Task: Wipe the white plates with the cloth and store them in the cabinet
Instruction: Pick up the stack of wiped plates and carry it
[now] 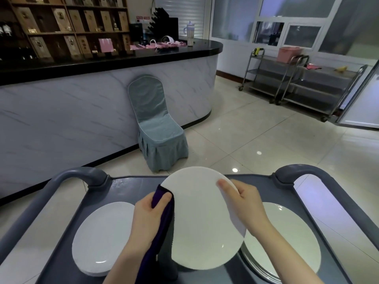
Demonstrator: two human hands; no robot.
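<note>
Hands share the lifted round white ceramic plate [202, 220] above the grey plastic cart [127, 189], right hand [244, 203] pinching its rim, left hand [149, 216] pressing the dark purple cloth [164, 203]; hard wiping could slip it

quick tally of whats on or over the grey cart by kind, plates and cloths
White plates: at least 3 visible, one held plate in the right hand, a left plate on the cart, and a right stack whose depth I cannot count.
Dark cloths: 1, the cloth in the left hand.
Total: 4.
</note>
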